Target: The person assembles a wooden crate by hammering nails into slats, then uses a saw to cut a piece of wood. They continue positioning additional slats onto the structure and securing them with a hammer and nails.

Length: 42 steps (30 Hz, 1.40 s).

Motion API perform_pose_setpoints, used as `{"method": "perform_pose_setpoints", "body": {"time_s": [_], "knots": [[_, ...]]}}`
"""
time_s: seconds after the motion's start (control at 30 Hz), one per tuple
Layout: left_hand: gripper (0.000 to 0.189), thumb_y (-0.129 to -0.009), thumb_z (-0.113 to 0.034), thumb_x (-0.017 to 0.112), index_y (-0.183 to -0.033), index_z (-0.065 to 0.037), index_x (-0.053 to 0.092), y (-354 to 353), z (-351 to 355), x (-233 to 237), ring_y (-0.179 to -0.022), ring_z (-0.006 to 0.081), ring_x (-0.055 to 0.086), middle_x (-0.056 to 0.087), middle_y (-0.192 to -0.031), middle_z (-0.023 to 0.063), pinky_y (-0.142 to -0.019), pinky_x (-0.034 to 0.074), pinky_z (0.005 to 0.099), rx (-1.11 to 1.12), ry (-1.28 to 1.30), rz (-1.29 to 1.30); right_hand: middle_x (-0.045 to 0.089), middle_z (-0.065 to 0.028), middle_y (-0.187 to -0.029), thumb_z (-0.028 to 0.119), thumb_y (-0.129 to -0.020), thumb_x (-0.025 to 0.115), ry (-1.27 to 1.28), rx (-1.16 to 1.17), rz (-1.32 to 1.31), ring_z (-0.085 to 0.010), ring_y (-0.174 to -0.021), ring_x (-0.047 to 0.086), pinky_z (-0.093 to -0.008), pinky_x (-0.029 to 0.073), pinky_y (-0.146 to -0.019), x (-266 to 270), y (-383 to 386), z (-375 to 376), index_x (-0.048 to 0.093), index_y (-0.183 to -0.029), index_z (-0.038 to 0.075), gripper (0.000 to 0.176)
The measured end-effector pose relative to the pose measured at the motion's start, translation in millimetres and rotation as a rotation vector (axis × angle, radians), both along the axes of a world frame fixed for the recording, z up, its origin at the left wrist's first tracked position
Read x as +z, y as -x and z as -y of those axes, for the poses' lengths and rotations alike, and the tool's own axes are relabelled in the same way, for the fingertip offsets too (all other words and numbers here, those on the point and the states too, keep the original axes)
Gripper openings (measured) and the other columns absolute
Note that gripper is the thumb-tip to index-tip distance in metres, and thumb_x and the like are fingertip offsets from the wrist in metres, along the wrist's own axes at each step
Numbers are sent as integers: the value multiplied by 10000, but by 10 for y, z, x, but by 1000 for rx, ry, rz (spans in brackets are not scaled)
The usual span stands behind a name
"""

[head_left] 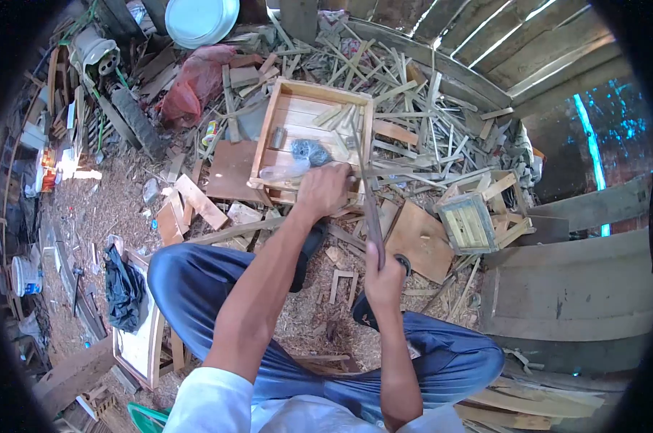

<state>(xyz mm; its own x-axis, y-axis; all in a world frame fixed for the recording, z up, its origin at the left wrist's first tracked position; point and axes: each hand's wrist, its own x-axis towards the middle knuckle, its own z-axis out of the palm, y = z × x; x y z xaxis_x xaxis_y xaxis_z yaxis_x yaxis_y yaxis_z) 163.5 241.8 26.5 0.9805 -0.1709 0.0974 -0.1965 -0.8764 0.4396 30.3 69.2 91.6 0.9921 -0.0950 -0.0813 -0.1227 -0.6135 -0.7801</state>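
Note:
A shallow wooden box (267, 133) lies on the ground in front of my knees. Inside it are a bundle of blue-grey material (311, 151), a clear plastic bag (284, 171), a small metal cylinder (278, 138) and several thin wood strips (338, 124). My left hand (326, 189) is closed at the box's near edge, and what its curled fingers hold is too small to make out. In my right hand (384, 283) is a long, thin dark tool (373, 216), gripped at its lower end, its upper part reaching over the box's right side.
Scrap wood strips (442, 126) are heaped behind and right of the box. A small wooden frame box (469, 222) stands at the right, near a flat board (420, 242). Red plastic (194, 83) and a white lid (201, 20) lie at the back left. A dark bag (124, 289) hangs at the left.

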Motion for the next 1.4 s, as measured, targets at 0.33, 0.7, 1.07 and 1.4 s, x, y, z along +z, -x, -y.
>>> {"method": "perform_pose_setpoints", "body": {"time_s": [0.33, 0.7, 1.07, 1.4], "knots": [[203, -927, -254, 511, -983, -63, 549, -76, -12, -6, -753, 377, 653, 664, -809, 178, -663, 499, 501, 13, 53, 3, 446, -84, -515, 262, -962, 580, -51, -88, -133, -126, -468, 432, -341, 374, -473, 91, 545, 130, 643, -864, -22, 307], [186, -909, -227, 512, -965, -56, 560, -60, 15, -10, -740, 380, 656, 670, -840, 190, -639, 503, 509, 10, 57, -22, 436, -92, -500, 264, -958, 586, 8, -78, -21, -116, -456, 432, -342, 374, -463, 135, 175, 86, 663, -846, -27, 321], [183, -922, -217, 508, -952, -43, 551, -126, 41, -42, -724, 375, 646, 638, -782, 160, -619, 506, 495, 25, 77, 77, 465, -145, -540, 240, -962, 586, -90, 27, 120, -149, -480, 427, -357, 396, -484, -576, -183, 236, 636, -838, -39, 309], [172, -929, -205, 500, -980, -47, 545, -118, 33, -35, -746, 372, 643, 641, -832, 170, -643, 509, 476, 8, 92, 124, 409, -87, -543, 281, -972, 576, -238, -3, 49, -99, -529, 380, -326, 357, -481, -697, -143, 319, 628, -858, -38, 343]]}}
